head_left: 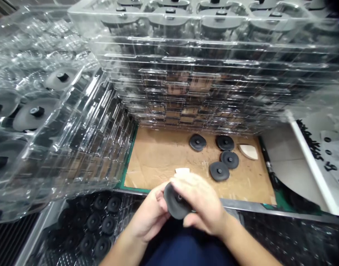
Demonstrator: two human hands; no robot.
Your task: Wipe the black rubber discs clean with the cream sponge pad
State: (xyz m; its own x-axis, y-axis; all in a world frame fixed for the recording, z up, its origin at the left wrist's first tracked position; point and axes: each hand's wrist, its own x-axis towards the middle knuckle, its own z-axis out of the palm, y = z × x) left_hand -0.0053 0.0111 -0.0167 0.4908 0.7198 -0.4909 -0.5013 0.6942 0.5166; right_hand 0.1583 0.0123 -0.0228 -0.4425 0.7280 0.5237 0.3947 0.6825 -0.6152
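A dark grey rounded disc (176, 205) with a small central post is tilted up in front of me, between both hands. My left hand (152, 212) grips its left edge. My right hand (201, 201) curls over its top and right side, with the thumb underneath. A white flat piece (182, 170) shows just beyond my right fingers; whether they touch it I cannot tell. Several similar discs (219, 171) lie on the brown cardboard (155, 155), post up. Beside them rests a pale wedge-shaped pad (248, 151).
Tall stacks of clear plastic trays (169, 59) rise at the back and on the left (83, 125), with discs in their top layers. A lower tray of dark discs (94, 221) stands at bottom left. On the right, a white-edged bin wall (310, 159) borders small black parts (310, 138).
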